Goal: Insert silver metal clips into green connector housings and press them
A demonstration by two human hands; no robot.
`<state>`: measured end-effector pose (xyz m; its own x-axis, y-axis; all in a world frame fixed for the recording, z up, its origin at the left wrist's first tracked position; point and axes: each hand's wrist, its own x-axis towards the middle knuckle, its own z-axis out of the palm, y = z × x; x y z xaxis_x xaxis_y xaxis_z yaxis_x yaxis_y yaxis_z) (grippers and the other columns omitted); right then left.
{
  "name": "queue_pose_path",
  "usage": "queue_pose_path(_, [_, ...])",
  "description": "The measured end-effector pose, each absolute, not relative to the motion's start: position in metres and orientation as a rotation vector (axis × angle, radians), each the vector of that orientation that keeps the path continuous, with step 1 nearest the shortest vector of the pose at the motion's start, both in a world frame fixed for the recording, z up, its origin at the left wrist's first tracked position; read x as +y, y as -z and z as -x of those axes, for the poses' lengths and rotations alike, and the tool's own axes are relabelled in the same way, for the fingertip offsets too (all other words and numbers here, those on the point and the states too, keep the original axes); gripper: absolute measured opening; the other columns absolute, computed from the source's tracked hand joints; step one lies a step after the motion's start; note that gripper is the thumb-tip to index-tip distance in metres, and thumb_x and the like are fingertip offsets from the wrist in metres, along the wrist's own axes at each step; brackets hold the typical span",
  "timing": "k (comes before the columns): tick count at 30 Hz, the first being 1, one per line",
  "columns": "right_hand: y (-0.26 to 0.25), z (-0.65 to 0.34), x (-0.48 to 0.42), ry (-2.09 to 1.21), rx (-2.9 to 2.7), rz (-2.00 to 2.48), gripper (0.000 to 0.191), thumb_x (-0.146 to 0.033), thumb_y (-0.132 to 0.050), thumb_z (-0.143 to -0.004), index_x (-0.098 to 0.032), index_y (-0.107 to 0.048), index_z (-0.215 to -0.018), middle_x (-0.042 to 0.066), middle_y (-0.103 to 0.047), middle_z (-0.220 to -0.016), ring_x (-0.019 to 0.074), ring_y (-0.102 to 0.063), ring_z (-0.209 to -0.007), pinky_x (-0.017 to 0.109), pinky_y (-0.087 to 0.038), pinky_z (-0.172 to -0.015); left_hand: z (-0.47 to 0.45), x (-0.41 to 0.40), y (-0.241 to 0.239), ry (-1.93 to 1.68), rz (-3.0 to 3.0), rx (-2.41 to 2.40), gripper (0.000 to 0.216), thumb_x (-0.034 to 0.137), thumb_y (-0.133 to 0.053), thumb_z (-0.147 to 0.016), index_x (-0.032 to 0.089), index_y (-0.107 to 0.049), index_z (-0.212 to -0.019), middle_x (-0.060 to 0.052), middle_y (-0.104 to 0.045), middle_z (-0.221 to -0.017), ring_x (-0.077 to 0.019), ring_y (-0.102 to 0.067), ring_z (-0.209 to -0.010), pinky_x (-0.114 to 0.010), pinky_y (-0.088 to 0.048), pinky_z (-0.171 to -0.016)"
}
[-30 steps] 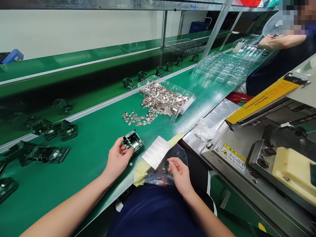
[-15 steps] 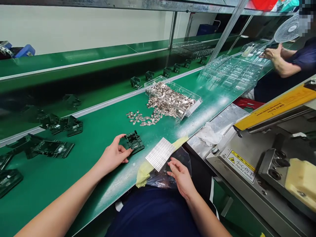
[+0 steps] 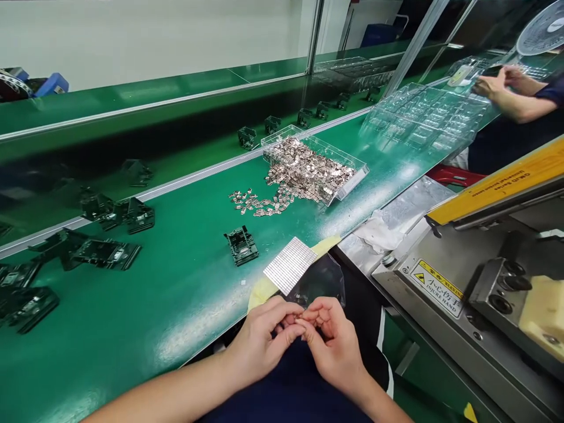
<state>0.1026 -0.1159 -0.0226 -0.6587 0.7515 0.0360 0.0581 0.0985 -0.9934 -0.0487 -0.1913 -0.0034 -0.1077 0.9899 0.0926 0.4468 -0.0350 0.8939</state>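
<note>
My left hand (image 3: pixel 264 338) and my right hand (image 3: pixel 328 341) meet over my lap at the table's near edge, fingertips pinched together on something too small to make out. Just beyond them lies a clear plastic bag (image 3: pixel 319 282) and a silver gridded sheet (image 3: pixel 291 264) on yellow tape. A dark green plastic part (image 3: pixel 241 245) rests alone on the green table (image 3: pixel 176 305), apart from both hands. Farther back, small shiny metal clips (image 3: pixel 259 202) spill from a clear tray (image 3: pixel 348 176).
Several dark plastic parts (image 3: pixel 106 252) lie at the left and along the conveyor (image 3: pixel 132 164). Clear blister trays (image 3: pixel 423 117) stand at the back right, where another person's hands (image 3: pixel 497 82) work. A metal press machine (image 3: pixel 484 276) with a yellow warning label fills the right.
My left hand let go of the dark green part, left it on the table and came back to meet my right hand. The view shifted slightly downward.
</note>
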Motion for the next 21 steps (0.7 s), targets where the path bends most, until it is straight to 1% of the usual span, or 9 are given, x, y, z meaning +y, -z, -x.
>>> queue_pose_path(4, [0.023,-0.105,-0.117,-1.244,-2.043,0.759,0.012,-0.016,-0.058,-0.088,-0.024,-0.050,-0.092,0.001,-0.066,-0.075,0.0156,-0.067,-0.062,0.024,-0.055,-0.059,0.051,-0.188,0.001,-0.958,-1.374,1.609,0.020,0.033,-0.055,-0.090,0.019,-0.067,-0.098,-0.006,-0.064,-0.081,-0.0135,-0.061,-0.072,-0.021,-0.048,-0.059])
queue_pose_path(7, [0.020,-0.104,-0.115,-0.943,-2.207,0.654,0.010,-0.013,-0.054,-0.089,-0.023,-0.055,-0.089,0.003,-0.067,-0.072,0.0168,-0.066,-0.058,0.025,-0.054,-0.056,0.058,-0.189,-0.006,-0.828,-1.207,1.566,0.020,0.036,-0.057,-0.087,0.017,-0.063,-0.089,-0.003,-0.063,-0.073,-0.0122,-0.061,-0.063,-0.019,-0.045,-0.053])
queue_pose_path(9, [0.018,-0.102,-0.114,-0.852,-2.288,0.548,0.010,-0.013,-0.052,-0.090,-0.022,-0.057,-0.089,0.004,-0.067,-0.070,0.0173,-0.065,-0.057,0.026,-0.053,-0.054,0.063,-0.189,-0.010,-0.752,-1.102,1.484,0.021,0.037,-0.056,-0.087,0.016,-0.058,-0.082,-0.001,-0.062,-0.066,-0.0118,-0.062,-0.058,-0.019,-0.044,-0.051])
queue_pose_path(12, [0.016,-0.100,-0.115,-0.839,-2.347,0.397,0.010,-0.015,-0.051,-0.093,-0.021,-0.059,-0.092,0.004,-0.068,-0.071,0.0169,-0.064,-0.056,0.026,-0.053,-0.054,0.071,-0.190,-0.012,-0.679,-1.052,1.364,0.024,0.037,-0.050,-0.090,0.018,-0.050,-0.077,0.001,-0.060,-0.060,-0.0128,-0.064,-0.056,-0.019,-0.045,-0.050])
queue_pose_path(14, [0.016,-0.099,-0.115,-0.852,-2.339,0.358,0.009,-0.016,-0.053,-0.093,-0.022,-0.059,-0.096,0.004,-0.069,-0.073,0.0163,-0.065,-0.058,0.025,-0.053,-0.057,0.074,-0.192,-0.010,-0.665,-1.094,1.326,0.022,0.037,-0.047,-0.091,0.019,-0.048,-0.078,0.002,-0.058,-0.058,-0.0124,-0.063,-0.054,-0.019,-0.045,-0.050])
queue_pose_path(17, [0.017,-0.097,-0.115,-0.882,-2.330,0.362,0.008,-0.016,-0.055,-0.093,-0.020,-0.061,-0.098,0.004,-0.068,-0.073,0.0161,-0.064,-0.060,0.024,-0.053,-0.059,0.072,-0.195,-0.005,-0.737,-1.188,1.314,0.021,0.035,-0.042,-0.094,0.020,-0.046,-0.081,0.004,-0.054,-0.051,-0.0105,-0.058,-0.048,-0.018,-0.042,-0.049])
queue_pose_path(21, [0.014,-0.095,-0.114,-0.898,-2.378,0.335,0.014,-0.015,-0.051,-0.093,-0.019,-0.065,-0.092,0.006,-0.066,-0.069,0.0161,-0.059,-0.056,0.025,-0.048,-0.053,0.068,-0.197,0.000,-0.855,-1.208,1.304,0.023,0.036,-0.038,-0.095,0.021,-0.041,-0.078,0.007,-0.049,-0.045,-0.0086,-0.050,-0.041,-0.017,-0.038,-0.046])
